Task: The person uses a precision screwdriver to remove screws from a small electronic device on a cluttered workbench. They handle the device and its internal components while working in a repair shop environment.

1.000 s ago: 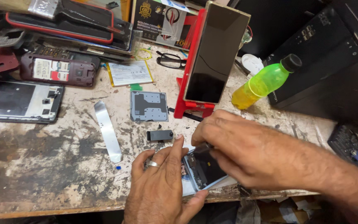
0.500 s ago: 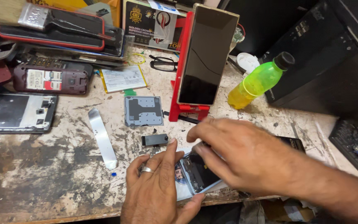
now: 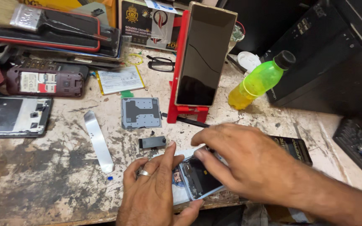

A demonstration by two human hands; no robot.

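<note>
An opened phone (image 3: 200,178) with its inner parts showing lies at the bench's near edge on a pale sheet. My left hand (image 3: 151,190), a ring on one finger, presses down on the phone's left side, fingers spread over it. My right hand (image 3: 241,155) reaches in from the right, and its fingertips pinch at the phone's upper edge. I cannot tell whether a small tool sits between those fingers. A small black part (image 3: 152,142) lies just beyond my left hand.
A dark phone (image 3: 202,56) leans upright on a red stand (image 3: 181,109). Nearby lie a grey shield plate (image 3: 140,112), a metal strip (image 3: 99,141), a battery (image 3: 120,79), a green bottle (image 3: 258,81), a phone frame (image 3: 11,116) and a black box (image 3: 294,147).
Both hands stay on the opened phone. My right hand's fingers have shifted a little along its upper edge, and the view has drifted slightly.
</note>
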